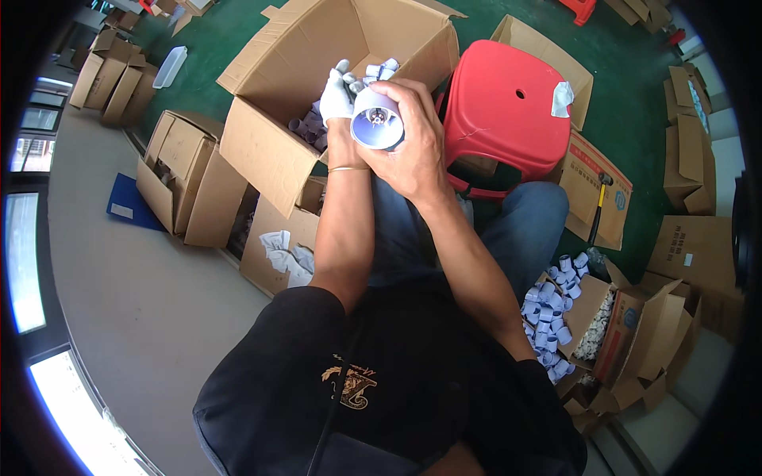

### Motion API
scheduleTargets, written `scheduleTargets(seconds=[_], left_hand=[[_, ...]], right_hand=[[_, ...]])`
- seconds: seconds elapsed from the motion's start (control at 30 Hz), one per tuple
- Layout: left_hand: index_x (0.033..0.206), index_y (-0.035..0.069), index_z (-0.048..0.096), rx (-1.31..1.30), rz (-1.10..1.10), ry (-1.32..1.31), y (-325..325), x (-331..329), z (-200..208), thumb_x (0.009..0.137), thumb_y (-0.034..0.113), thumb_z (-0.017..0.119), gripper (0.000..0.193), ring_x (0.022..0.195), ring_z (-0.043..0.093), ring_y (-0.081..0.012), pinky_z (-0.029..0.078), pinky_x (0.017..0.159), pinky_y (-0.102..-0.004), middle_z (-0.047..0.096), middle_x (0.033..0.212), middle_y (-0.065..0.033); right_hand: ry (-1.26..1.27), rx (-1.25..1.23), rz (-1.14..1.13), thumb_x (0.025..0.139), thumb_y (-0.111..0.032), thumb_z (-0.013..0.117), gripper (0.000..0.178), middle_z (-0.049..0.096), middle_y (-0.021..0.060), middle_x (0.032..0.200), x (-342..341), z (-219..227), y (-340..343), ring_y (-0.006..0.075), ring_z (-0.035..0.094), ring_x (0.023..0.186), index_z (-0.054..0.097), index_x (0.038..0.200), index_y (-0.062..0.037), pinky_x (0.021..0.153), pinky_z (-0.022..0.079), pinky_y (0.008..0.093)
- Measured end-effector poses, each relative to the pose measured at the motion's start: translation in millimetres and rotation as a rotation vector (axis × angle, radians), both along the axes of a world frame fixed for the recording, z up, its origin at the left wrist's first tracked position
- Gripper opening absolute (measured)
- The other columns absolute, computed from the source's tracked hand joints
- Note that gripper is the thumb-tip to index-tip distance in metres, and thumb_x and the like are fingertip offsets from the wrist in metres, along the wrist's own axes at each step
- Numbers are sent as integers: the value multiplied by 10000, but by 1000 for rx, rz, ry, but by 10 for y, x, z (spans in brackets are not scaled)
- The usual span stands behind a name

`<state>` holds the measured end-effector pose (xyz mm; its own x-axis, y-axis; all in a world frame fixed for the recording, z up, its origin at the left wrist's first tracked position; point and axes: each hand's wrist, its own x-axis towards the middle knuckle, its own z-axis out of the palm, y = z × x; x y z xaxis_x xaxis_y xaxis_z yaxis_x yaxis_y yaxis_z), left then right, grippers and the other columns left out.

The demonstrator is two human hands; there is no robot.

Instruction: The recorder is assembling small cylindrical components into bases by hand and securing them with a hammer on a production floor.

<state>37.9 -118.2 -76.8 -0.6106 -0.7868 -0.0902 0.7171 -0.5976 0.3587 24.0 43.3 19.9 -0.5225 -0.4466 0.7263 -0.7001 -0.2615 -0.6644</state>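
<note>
My right hand (417,143), bare, is closed around a white cylindrical lamp-holder-like cup (378,127). The cup's mouth faces up toward me, and metal contacts show deep inside it. Beside and beyond the cup is my left hand (336,97) in a white glove. Its fingers point away from me and look apart, though the cup hides part of that hand. Both hands are above the near edge of a large open carton (270,151). More white cylindrical pieces (305,127) lie inside that carton.
A red plastic stool (508,111) with a white scrap on it stands right of the carton. White gloves (286,255) lie on cardboard at left. A hammer (601,202) rests on flat cardboard. Right of my knee are piled white cylinders (548,317) and a box of small white parts (595,329).
</note>
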Motion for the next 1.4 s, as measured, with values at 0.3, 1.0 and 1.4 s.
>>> scheduleTargets(seconds=[0.3, 1.0, 1.4], left_hand=[[1187, 33, 585, -126, -138, -230, -39, 275, 390, 1033, 224, 472, 270, 551, 520, -102, 451, 504, -233, 567, 686, -8], [915, 127, 571, -366, -122, -413, -153, 262, 550, 1039, 281, 461, 226, 462, 323, -59, 292, 420, -223, 412, 571, 58], [848, 152, 581, -842, -490, -628, 226, -1061, 921, 1002, 307, 491, 236, 581, 445, -64, 358, 555, -227, 555, 707, 49]], right_hand=[[-7, -14, 37, 623, 22, 772, 618, 614, 143, 1200, -166, -102, 7, 319, 633, 990, 544, 1194, -40, 887, 498, 394], [-293, 146, -276, 824, -47, 704, 425, 660, 103, 1042, -1091, -506, 1179, 177, 626, 843, 579, 1227, 1, 774, 503, 265], [-1444, 749, -1804, 809, -190, 639, 255, 688, 105, 791, 2680, -3203, 5124, 272, 632, 690, 691, 1010, -42, 639, 520, 363]])
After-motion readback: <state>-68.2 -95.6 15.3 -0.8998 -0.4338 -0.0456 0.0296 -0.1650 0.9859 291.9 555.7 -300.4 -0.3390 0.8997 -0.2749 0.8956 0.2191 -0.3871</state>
